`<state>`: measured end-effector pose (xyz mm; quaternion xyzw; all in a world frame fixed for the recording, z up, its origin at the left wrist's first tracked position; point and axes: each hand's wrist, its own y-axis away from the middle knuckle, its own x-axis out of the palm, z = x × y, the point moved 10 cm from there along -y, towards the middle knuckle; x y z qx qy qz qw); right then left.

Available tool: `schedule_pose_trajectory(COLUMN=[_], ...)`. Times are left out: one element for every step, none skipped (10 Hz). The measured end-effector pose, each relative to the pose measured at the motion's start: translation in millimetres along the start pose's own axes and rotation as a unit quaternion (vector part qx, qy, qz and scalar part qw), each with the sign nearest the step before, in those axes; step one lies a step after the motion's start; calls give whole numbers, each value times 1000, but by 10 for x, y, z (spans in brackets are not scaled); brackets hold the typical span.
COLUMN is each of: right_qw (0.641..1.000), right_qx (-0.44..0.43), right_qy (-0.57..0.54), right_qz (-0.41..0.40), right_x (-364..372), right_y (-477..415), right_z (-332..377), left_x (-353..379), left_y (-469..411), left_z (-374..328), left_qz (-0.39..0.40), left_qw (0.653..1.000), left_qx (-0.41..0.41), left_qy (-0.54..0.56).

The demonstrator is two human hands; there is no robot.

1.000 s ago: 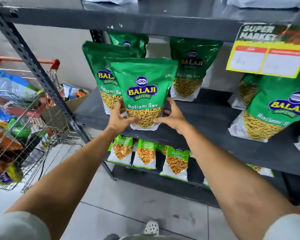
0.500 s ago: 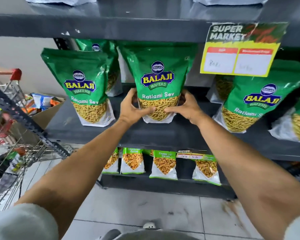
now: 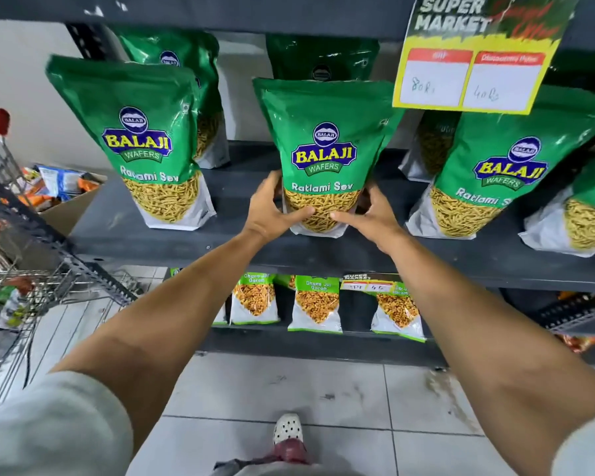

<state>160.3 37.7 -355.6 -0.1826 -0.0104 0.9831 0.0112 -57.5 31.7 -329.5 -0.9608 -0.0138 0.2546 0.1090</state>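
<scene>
Green sev bag [image 3: 323, 149], moved rightward, now stands on the shelf [image 3: 152, 242]; left hand [image 3: 272, 211] and right hand [image 3: 371, 218] clasp its base.

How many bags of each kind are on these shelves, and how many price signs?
Ratlami Sev pouches: 7, one gripped by the left hand and right hand
Chana Jor Garam packets: 3 in clear view, others partly hidden
Price signs: 2
Total: 12
</scene>
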Motion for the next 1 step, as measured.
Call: schedule_pose_trajectory(right_qw=[998], right_qx=[19], right_qy=[-13], right_qz=[-64], right_x=[-113], right_y=[64], right_z=[-68], left_x=[35], left_y=[77], left_z=[140], left_qz=[19], left_qw=[998], left_qx=[3], left_qy=[-62])
